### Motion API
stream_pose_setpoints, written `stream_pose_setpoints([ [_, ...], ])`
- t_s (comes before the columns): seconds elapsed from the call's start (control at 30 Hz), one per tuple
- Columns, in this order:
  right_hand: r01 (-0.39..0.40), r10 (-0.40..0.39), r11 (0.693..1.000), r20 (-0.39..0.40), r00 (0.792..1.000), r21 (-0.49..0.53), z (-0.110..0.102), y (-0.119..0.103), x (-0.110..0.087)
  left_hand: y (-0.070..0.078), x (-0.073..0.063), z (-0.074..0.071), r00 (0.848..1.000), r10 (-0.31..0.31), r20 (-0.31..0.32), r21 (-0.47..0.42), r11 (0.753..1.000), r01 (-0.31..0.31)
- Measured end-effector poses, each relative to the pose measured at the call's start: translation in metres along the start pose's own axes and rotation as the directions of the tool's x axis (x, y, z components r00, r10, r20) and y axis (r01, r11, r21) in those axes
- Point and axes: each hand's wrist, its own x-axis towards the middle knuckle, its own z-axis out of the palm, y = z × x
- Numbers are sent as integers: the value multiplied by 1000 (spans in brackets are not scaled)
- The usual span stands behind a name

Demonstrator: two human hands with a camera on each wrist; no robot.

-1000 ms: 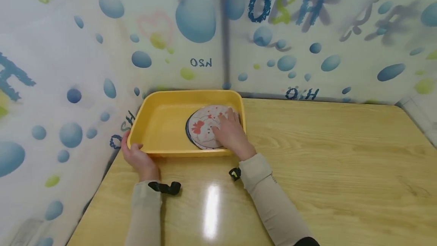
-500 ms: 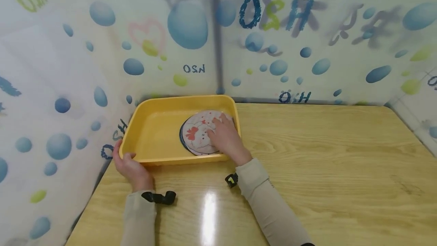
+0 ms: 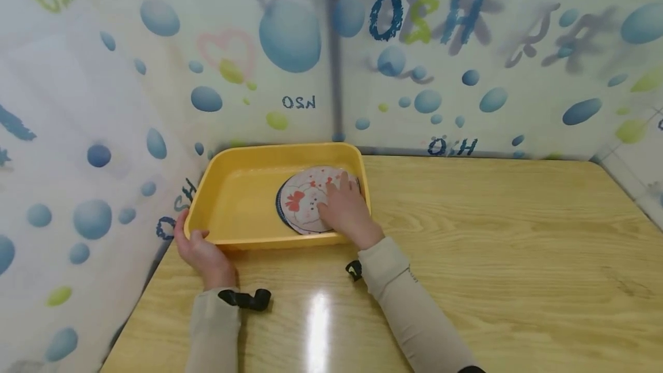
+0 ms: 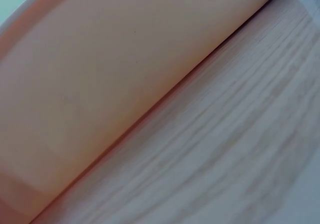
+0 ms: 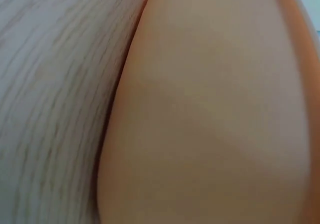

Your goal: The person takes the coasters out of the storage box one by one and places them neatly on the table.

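Note:
A yellow plastic tray (image 3: pixel 233 189) stands on the table, its outer wall filling much of both wrist views. In its right part lies a round whitish pad (image 3: pixel 305 212) printed with a cartoon face, a red bow and small red hearts. A dark blue edge (image 3: pixel 280 206) shows from under the pad's left side. My right hand (image 3: pixel 348 209) reaches over the front rim and rests on the pad's right half, fingers spread. At the tray's front left corner, my left hand (image 3: pixel 204 255) grips the rim, thumb over the edge and fingers outside. Neither hand shows in the wrist views.
The wood-grain table (image 3: pixel 492 246) extends to the right and toward the front. Behind the tray rises a wall covering (image 3: pixel 290 85) with blue and green spots, and another patterned side (image 3: pixel 93 189) stands close at the left. Black straps (image 3: pixel 246 299) sit on the wrists.
The head view has shifted slightly. Both hands keep nearly the same places on the tray and pad, with only a small movement of the right fingers.

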Motion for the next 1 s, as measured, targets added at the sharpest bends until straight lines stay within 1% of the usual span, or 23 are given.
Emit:
stream_pose_setpoints([
  [0.1, 7, -7, 1000, 22, 1000, 9, -1, 0, 2, -1, 1, -1, 1000, 9, 1, 9, 1000, -9],
  [0.2, 0, 1, 1000, 47, 999, -24, 0, -2, 3, -1, 1, -1, 1000, 12, 4, 16, 1000, -12],
  [0.33, -13, 18, 995, 51, 999, -98, 4, -4, 4, -1, 2, -1, 1000, 25, 8, 23, 999, -25],
  [0.43, -44, 50, 995, 60, 997, -91, 6, -4, 5, 0, 1, -1, 999, 32, 12, 27, 999, -32],
  [0.53, -69, 74, 996, 84, 994, -63, 5, -4, 5, 0, 0, -1, 1000, 28, 14, 41, 999, -29],
  [0.7, -49, 50, 999, 70, 996, -15, -1, -3, 4, 0, -1, 0, 999, 42, 17, 36, 998, -43],
  [0.77, -54, 53, 999, 63, 997, 2, -2, -3, 4, 0, -1, 0, 999, 43, 18, 33, 999, -43],
  [0.93, -53, 55, 998, 57, 997, -35, -1, -5, 5, 0, 0, 0, 1000, 23, 10, 60, 998, -24],
  [1.0, -48, 51, 998, 54, 997, -47, 0, -6, 5, 0, 1, -1, 1000, 27, 11, 62, 998, -27],
])
